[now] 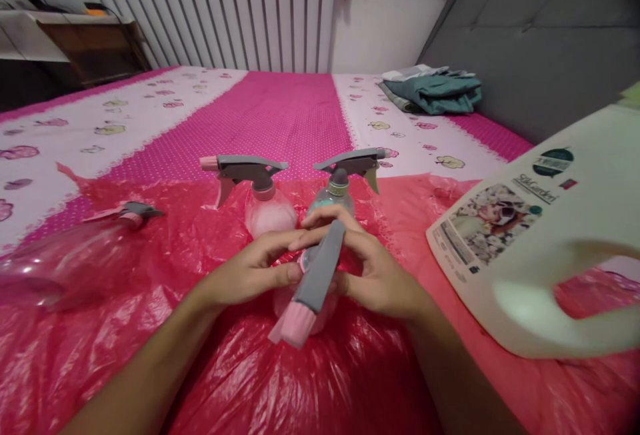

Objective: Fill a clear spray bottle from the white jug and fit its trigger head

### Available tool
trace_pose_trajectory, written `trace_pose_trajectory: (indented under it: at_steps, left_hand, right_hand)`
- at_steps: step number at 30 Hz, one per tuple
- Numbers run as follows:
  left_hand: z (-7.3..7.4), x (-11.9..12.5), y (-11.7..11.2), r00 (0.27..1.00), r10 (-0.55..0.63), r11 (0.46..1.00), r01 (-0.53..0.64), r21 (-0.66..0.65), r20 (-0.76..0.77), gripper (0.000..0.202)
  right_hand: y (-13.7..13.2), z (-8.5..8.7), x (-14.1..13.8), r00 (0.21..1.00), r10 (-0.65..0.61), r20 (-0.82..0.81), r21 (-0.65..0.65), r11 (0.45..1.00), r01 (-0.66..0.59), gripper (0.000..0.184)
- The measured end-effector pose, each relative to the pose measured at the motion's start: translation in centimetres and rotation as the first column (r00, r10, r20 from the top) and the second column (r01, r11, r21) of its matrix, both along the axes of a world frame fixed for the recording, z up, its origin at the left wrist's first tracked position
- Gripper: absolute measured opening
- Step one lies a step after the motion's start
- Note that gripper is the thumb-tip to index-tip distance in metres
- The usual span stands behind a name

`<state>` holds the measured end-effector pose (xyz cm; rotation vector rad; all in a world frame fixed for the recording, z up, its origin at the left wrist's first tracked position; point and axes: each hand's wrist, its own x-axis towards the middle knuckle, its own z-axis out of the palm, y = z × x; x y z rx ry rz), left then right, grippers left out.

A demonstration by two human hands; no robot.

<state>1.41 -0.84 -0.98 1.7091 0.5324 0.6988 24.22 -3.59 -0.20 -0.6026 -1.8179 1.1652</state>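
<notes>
Close in front of me stands a spray bottle with a grey trigger head (323, 268) and a pink nozzle that points toward me. My left hand (257, 268) closes on its neck from the left, thumb near the pink collar. From the right, my right hand (367, 262) wraps the same neck, its fingers partly hidden behind the head. Just beyond my hands are two more spray bottles: one with a pink nozzle and pink collar (270, 212), the other with a grey head and bluish contents (333, 205).
An empty clear spray bottle (75, 262) lies on its side at left. At right a large white detergent jug (520, 222) leans in close. Red plastic sheeting (240, 382) covers the near bed. Folded clothes (433, 88) lie by the grey headboard (540, 42).
</notes>
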Motion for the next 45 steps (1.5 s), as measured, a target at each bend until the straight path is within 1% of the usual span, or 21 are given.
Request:
trace_pose_trajectory:
  at_steps: [3,6,9,12,14,16,18,20,25,28,33,36,38,41,45]
  left_hand:
    - [0.12,0.0,0.08,1.0,-0.03,0.999,0.03,0.02,0.006,0.031]
    - [0.32,0.07,0.02,0.999,-0.049,0.999,0.049,0.014,-0.008,0.027]
    - [0.43,0.11,-0.07,0.999,-0.036,0.999,0.036,-0.001,-0.023,0.021]
    - [0.28,0.12,-0.11,0.999,-0.024,1.0,0.024,-0.001,-0.037,0.018]
    - [0.12,0.15,-0.16,0.999,-0.004,1.0,0.005,0.006,-0.038,0.022]
    - [0.05,0.21,-0.25,0.998,0.035,0.999,-0.034,0.007,-0.05,0.031]
    - [0.1,0.29,-0.36,0.995,0.083,0.997,-0.083,0.002,-0.055,0.04]
    - [0.24,0.34,-0.45,0.993,0.106,0.994,-0.106,0.006,-0.052,0.041]
    - [0.37,0.33,-0.49,0.996,0.084,0.996,-0.084,0.023,-0.032,0.029]
    - [0.2,0.26,-0.4,0.998,0.063,0.998,-0.063,0.025,-0.012,0.034]
    - [-0.07,0.08,-0.15,1.0,-0.009,1.0,0.01,0.029,-0.012,0.03]
    - [-0.1,-0.02,-0.07,0.999,-0.016,0.999,0.017,0.042,-0.032,0.038]
    - [-0.02,-0.05,-0.08,0.999,-0.005,0.999,0.007,0.046,-0.051,0.042]
    - [0.25,0.05,-0.19,0.998,0.018,0.999,-0.015,0.033,-0.067,0.034]
    - [0.6,0.4,-0.35,0.998,0.05,0.998,-0.049,0.033,-0.044,0.034]
  right_hand:
    - [0.0,-0.04,-0.02,1.0,-0.01,0.0,0.018,1.0,0.01,0.026]
    - [0.08,-0.15,-0.1,0.999,-0.033,0.004,0.026,0.999,0.032,0.031]
    - [0.17,-0.29,-0.18,0.999,-0.041,0.008,0.02,0.999,0.041,0.035]
    - [0.15,-0.29,-0.23,0.999,-0.044,0.0,0.048,0.998,0.044,0.029]
    - [0.06,-0.2,-0.27,0.999,-0.051,-0.001,0.064,0.997,0.051,0.024]
    - [-0.02,-0.07,-0.31,0.998,-0.058,0.012,0.057,0.997,0.057,0.021]
    - [-0.06,0.02,-0.33,0.997,-0.066,0.028,0.044,0.997,0.065,0.022]
    - [-0.05,0.01,-0.3,0.997,-0.071,0.029,0.052,0.996,0.069,0.025]
    - [-0.01,-0.17,-0.13,0.997,-0.07,0.025,0.075,0.995,0.068,0.029]
    - [-0.06,-0.07,-0.07,0.998,-0.063,0.017,0.073,0.995,0.061,0.032]
    - [-0.09,0.07,-0.12,0.994,-0.091,0.055,0.065,0.994,0.087,0.023]
    - [-0.01,-0.1,-0.24,0.995,-0.095,0.033,0.085,0.992,0.092,0.027]
    - [0.03,-0.21,-0.33,0.994,-0.103,0.026,0.089,0.991,0.101,0.027]
    - [0.02,-0.19,-0.4,0.994,-0.105,0.029,0.083,0.991,0.102,0.024]
    - [-0.05,-0.02,-0.43,0.995,-0.099,0.035,0.087,0.992,0.095,0.025]
